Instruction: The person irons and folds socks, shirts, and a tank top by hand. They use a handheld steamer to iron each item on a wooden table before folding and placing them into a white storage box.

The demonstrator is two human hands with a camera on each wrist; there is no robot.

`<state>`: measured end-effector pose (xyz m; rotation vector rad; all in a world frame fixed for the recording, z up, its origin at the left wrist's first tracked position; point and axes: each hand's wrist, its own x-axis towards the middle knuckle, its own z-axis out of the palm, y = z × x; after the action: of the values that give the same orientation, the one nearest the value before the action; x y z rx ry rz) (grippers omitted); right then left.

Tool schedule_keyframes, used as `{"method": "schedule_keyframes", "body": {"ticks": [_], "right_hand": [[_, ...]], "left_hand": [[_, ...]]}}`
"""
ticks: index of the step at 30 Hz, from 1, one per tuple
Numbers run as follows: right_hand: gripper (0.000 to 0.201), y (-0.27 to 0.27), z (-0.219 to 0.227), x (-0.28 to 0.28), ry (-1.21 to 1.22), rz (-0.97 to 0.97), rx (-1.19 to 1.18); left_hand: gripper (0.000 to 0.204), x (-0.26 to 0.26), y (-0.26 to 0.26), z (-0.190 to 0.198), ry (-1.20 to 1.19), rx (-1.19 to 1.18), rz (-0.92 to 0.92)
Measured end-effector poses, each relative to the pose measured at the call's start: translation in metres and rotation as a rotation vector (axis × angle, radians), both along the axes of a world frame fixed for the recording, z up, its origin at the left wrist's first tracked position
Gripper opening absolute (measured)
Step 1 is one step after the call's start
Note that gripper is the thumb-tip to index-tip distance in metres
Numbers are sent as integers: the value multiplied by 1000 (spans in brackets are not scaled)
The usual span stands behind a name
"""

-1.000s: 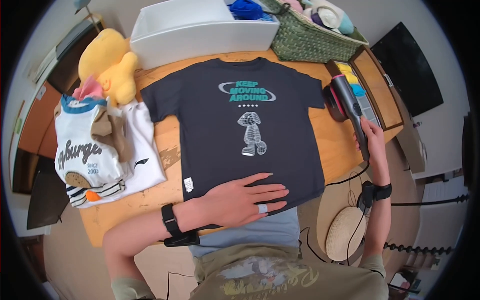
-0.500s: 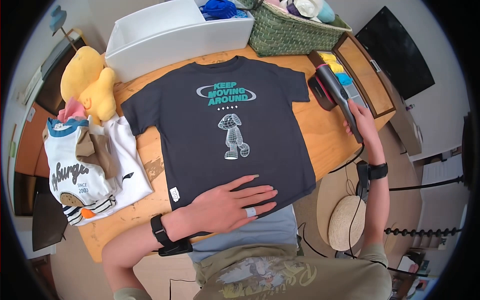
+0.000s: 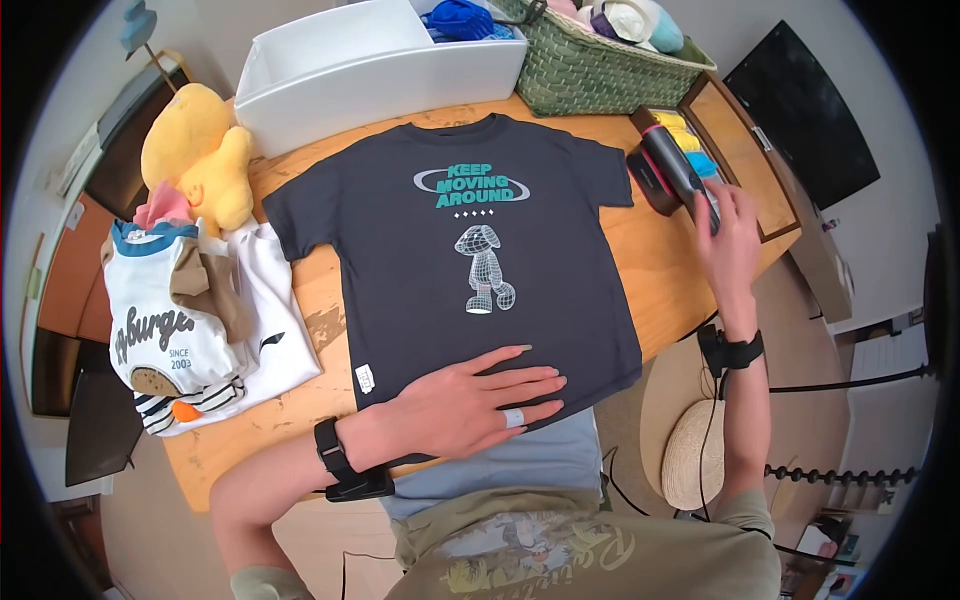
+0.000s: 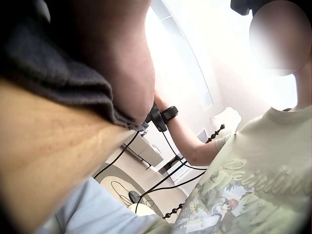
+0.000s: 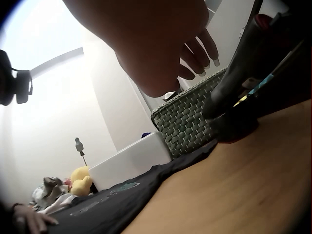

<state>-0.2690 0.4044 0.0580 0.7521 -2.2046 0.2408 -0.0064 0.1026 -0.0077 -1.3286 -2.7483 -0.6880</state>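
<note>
A dark T-shirt (image 3: 400, 260) with a printed figure is spread on the wooden table. Flat across its lower hem rests the left hand (image 3: 455, 408), fingers extended; in the left wrist view that hand (image 4: 117, 58) is a blurred shape over dark cloth. Right of the shirt, a black handheld iron (image 3: 672, 162) rests on its head, its handle slanting up. The right hand (image 3: 732, 250) is over the handle's end in the head view. From the right wrist, a gap shows between this hand (image 5: 161, 44), its fingers loosely bent, and the iron (image 5: 236, 73).
A white bin (image 3: 380, 80) and green woven basket (image 3: 600, 75) line the back. A lidded box (image 3: 755, 165) lies open behind the iron. Left are a yellow plush (image 3: 215, 165) and piled shirts (image 3: 160, 300). A cord (image 3: 695, 332) hangs at the right edge.
The right hand has let go of the iron's handle, its fingers now straighter. The iron stays beside the right sleeve. My view shifted; the left hand kept its place on the hem.
</note>
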Motion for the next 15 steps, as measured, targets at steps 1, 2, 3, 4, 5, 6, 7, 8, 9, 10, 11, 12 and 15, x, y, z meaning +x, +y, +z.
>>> {"method": "schedule_keyframes", "body": {"ticks": [1, 2, 3, 4, 5, 6, 7, 8, 9, 10, 11, 12, 15], "right_hand": [[34, -11, -1, 9, -126, 33, -54], [34, -21, -3, 16, -251, 65, -108], [35, -30, -7, 18, -359, 27, -87], [36, -39, -13, 15, -467, -11, -66], [37, -46, -20, 11, -574, -47, -47], [38, -55, -24, 8, -565, -75, -7], [39, -64, -29, 4, -556, -98, 31], [40, -71, -33, -1, -548, -119, 69], [41, -77, -39, -7, -521, -120, 81], [42, -81, -44, -14, -495, -121, 94], [43, -85, -48, -20, -469, -122, 109], [42, -87, -49, -24, -494, -131, 103], [41, -87, -54, -35, -557, -116, 54]], "left_hand": [[51, 0, 0, 0, 2, 4, -2], [51, 0, 0, 0, 3, 3, 0], [52, 0, 0, 0, 5, 2, 1], [52, 0, 0, 0, 7, 0, 0], [52, 0, 1, 0, 6, 8, 1], [52, -1, 1, -1, 5, 15, 6], [52, 0, 0, -2, 5, 20, 14], [52, 0, 0, -2, 4, 29, 13], [52, -1, 0, -2, 3, 37, 13], [51, -1, 0, -2, 2, 46, 15], [51, -1, 1, -2, -5, 50, 13], [51, -1, 1, -3, -12, 54, 10], [51, -1, 1, 0, -23, 59, 8]]}}
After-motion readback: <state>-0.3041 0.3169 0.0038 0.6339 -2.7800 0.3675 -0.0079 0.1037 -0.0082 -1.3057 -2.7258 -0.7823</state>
